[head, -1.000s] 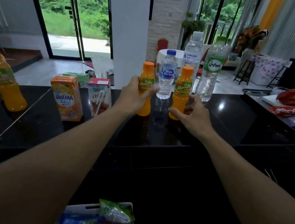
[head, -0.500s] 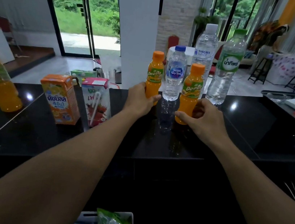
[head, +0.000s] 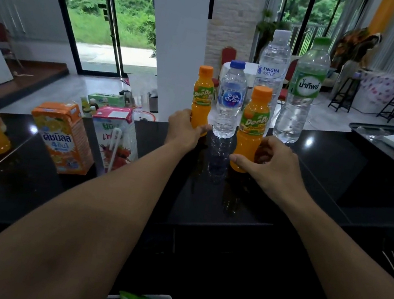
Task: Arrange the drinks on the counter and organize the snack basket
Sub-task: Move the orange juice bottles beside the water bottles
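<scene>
A glossy black polished stone counter [head: 327, 167] mirrors clear, ribbed plastic water bottles [head: 229, 103], smooth orange plastic juice bottles [head: 253, 129] with shiny labels, and printed matt paperboard drink cartons [head: 62, 136].

Bare black counter [head: 326, 172] lies open right of the bottle cluster, up to the tray [head: 361, 126] at the far right. Between the two orange bottles [head: 201, 99] [head: 253, 129] the small water bottle [head: 230, 103] blocks the gap. Two tall bottles [head: 273, 66] [head: 303, 88] wall off the rear. At left, two cartons [head: 63, 135] [head: 117, 135] stand close together, possibly touching.
</scene>
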Tool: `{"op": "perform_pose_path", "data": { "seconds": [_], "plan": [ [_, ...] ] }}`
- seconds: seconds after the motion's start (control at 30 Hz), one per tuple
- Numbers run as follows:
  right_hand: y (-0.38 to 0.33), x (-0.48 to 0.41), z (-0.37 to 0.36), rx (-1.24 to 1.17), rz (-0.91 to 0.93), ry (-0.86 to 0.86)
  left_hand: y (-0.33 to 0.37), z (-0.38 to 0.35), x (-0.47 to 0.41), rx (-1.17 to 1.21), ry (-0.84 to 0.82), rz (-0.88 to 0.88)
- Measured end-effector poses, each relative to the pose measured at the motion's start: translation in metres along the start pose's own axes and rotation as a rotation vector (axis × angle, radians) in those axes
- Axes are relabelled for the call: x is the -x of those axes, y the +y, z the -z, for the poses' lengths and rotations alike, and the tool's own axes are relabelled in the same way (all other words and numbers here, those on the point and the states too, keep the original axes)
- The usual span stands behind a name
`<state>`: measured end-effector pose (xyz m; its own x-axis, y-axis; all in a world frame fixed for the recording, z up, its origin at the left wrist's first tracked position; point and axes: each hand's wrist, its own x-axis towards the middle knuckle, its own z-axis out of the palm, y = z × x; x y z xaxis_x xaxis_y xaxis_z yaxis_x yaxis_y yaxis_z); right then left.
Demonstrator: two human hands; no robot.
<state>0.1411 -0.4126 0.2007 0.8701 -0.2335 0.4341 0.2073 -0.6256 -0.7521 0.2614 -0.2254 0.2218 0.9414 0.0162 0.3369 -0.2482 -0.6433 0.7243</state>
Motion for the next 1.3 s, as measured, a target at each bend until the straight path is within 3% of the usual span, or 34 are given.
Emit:
{"op": "perform_pose_path", "data": {
  "seconds": [0.3, 0.43, 0.67, 0.97, 1.3],
  "plan": [
    [-0.003, 0.0, 0.001, 0.046, -0.016, 0.017, -0.005, 0.02, 0.04, -0.29, -0.206, -0.044],
    [-0.009, 0.003, 0.003, 0.06, -0.012, 0.021, -0.012, 0.039, 0.072, -0.372, -0.215, -0.122],
    [-0.015, 0.007, 0.004, 0.079, -0.01, 0.028, -0.016, 0.058, 0.101, -0.446, -0.344, -0.051],
    [-0.024, 0.005, -0.004, 0.076, -0.012, 0.071, -0.018, 0.052, 0.11, -0.582, -0.288, -0.111],
    [-0.058, -0.031, -0.071, 0.048, -0.024, 0.05, -0.028, 0.049, 0.104, -0.569, -0.299, -0.121]
  ]
}}
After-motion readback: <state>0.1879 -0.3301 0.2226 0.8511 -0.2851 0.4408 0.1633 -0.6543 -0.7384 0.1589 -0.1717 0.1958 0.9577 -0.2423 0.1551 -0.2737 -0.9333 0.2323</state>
